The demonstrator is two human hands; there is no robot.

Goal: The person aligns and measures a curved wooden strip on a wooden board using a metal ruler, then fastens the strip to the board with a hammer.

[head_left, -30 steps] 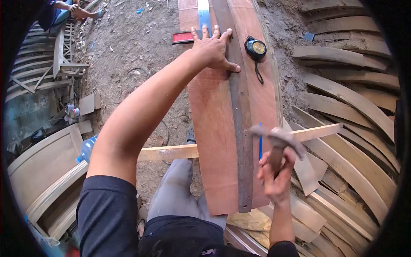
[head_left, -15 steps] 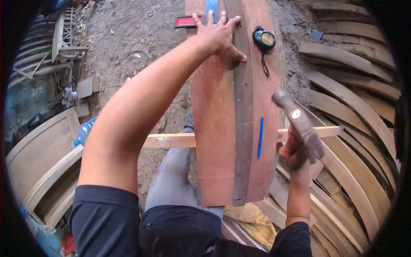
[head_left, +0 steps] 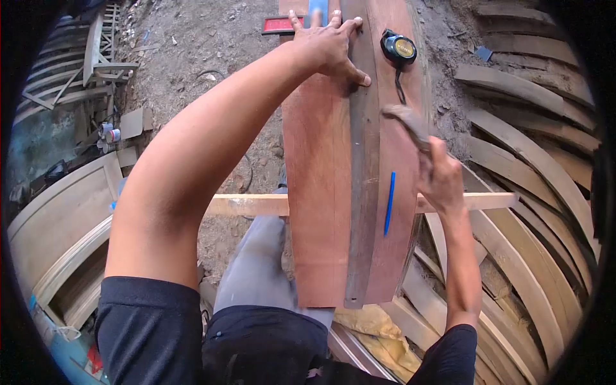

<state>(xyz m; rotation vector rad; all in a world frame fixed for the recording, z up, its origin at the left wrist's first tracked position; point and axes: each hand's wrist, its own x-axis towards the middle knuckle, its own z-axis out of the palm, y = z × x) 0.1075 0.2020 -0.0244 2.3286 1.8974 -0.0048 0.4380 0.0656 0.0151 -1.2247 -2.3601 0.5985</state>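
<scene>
Head view: left hand (head_left: 324,50), fingers spread, rests across the dark strip (head_left: 364,192) at the board's (head_left: 317,192) far part. Right hand (head_left: 444,179), closed around the hammer (head_left: 412,126), is over the board's right edge, nearer its middle. Strip: weathered wood, between the hands, long axis along the board, away from the body. Square (head_left: 277,25): red, board's far left edge. Tape measure (head_left: 399,49): rounded, board's far right. Pen (head_left: 389,204): blue, slim, board's right side. Board: reddish, grained, tapering nearward.

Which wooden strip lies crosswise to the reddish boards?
The pale, narrow wooden strip: it passes beneath the reddish boards and sticks out on both sides, while the dark brown wooden strip lies lengthwise on top.
</scene>
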